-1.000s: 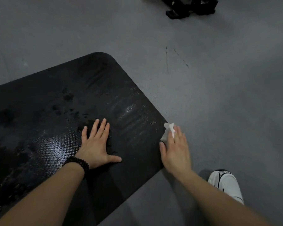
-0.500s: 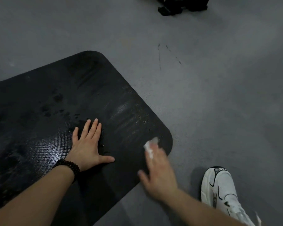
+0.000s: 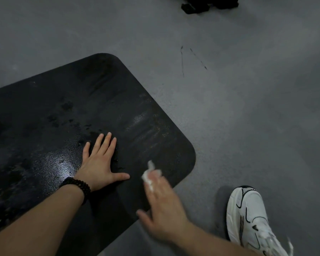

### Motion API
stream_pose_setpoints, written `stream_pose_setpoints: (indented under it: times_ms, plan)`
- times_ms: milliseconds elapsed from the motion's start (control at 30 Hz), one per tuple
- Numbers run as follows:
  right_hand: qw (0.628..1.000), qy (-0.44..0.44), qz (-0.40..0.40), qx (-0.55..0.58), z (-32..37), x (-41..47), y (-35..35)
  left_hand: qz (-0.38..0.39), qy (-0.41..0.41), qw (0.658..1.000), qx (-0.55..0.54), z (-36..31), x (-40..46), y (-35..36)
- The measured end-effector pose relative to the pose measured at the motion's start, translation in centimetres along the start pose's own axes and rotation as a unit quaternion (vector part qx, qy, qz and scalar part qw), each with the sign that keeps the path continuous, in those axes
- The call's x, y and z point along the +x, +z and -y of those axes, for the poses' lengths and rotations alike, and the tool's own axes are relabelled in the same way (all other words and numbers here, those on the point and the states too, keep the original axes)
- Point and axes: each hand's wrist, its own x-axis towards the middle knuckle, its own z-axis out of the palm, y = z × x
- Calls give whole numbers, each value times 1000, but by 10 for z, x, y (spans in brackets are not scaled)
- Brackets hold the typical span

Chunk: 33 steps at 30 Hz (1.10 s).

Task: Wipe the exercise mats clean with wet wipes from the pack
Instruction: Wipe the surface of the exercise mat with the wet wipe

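On the grey floor (image 3: 248, 117), we are bracing the black mat (image 3: 118, 108) with our flat, spread left hand (image 3: 100, 161) while our right hand (image 3: 163, 206), straight-fingered, is pressing the wipe (image 3: 150, 172) near the mat's 4 o'clock corner, mid-wipe, next likely needing strokes toward the dry 12 o'clock end.

- Grey speckled floor (image 3: 248, 117), with thin dark scuff marks (image 3: 192, 58)
- White sneaker with black trim (image 3: 251, 215), lower right
- Black equipment (image 3: 207, 4) — top edge, partly cropped

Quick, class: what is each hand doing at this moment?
Left hand: open, fingers flat, pressing on the black mat.
Right hand: blurred; fingers look straight, pressing the white wipe on the mat.
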Motion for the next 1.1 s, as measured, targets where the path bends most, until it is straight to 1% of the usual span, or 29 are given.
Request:
stream_pose_setpoints:
  times_ms: [33,67,100,167,200,233,267,300,333,400,433,467,500,533,567,600,633,667,700,733,800,833,867,933,1000,1067,1100]
  plan:
    - [999,-46,10,-5,5,0,-2,2,-3,1000,4,0,0,-1]
    - [998,-64,-18,-15,1,5,-5,4,-5,1000,7,0,1,-1]
    - [997,-32,-65,-22,-9,13,-7,6,-6,1000,10,-1,0,-2]
    - [983,119,-137,-33,-40,34,-17,5,-4,1000,18,0,-3,-1]
    - [973,175,-140,-44,-56,42,-23,6,-5,1000,17,0,-6,-1]
    - [972,205,-106,-44,-65,46,-26,9,-8,1000,16,0,-8,0]
    - [975,203,-76,-45,-64,47,-26,10,-11,1000,17,0,-10,0]
    - [981,174,-63,-49,-53,45,-22,6,-14,1000,20,0,-12,1]
    - [991,121,-42,-44,-34,40,-18,4,-15,1000,19,1,-13,1]
    - [999,-15,28,-19,11,22,-8,12,-21,1000,9,4,-15,-1]
    - [996,-55,65,-8,23,18,-7,18,-27,999,4,8,-18,-3]
    - [996,-70,57,-2,22,19,-9,23,-35,999,2,12,-20,-4]
    - [998,-60,13,-6,13,25,-11,26,-43,999,3,17,-23,-5]
    - [999,-19,-36,-17,-2,31,-13,30,-49,998,4,22,-27,-6]
    - [995,52,-85,-21,-19,37,-17,35,-51,998,4,27,-30,-7]
    - [985,127,-114,-30,-34,40,-20,41,-50,998,5,31,-34,-6]
    - [980,169,-100,-39,-40,40,-20,44,-48,998,8,33,-37,-5]
    - [983,163,-71,-43,-36,37,-15,47,-47,998,9,36,-41,-3]
    - [991,119,-47,-36,-22,32,-8,48,-49,998,9,38,-44,-1]
    - [998,53,-23,-23,-1,25,1,51,-50,997,9,39,-46,0]
    - [998,-62,20,1,42,9,11,63,-46,997,23,38,-53,-1]
    - [996,-89,17,4,53,6,14,73,-41,996,41,38,-57,-4]
    - [996,-88,14,8,56,7,12,85,-33,994,65,39,-61,-9]
    - [999,-39,-23,12,40,19,1,118,-11,986,121,45,-70,-29]
    - [996,33,-78,-27,11,36,-17,158,12,973,171,57,-78,-55]
    - [989,110,-87,-45,-17,50,-34,186,38,960,205,70,-82,-83]
    - [986,138,-84,-31,-23,51,-38,194,53,955,218,76,-82,-93]
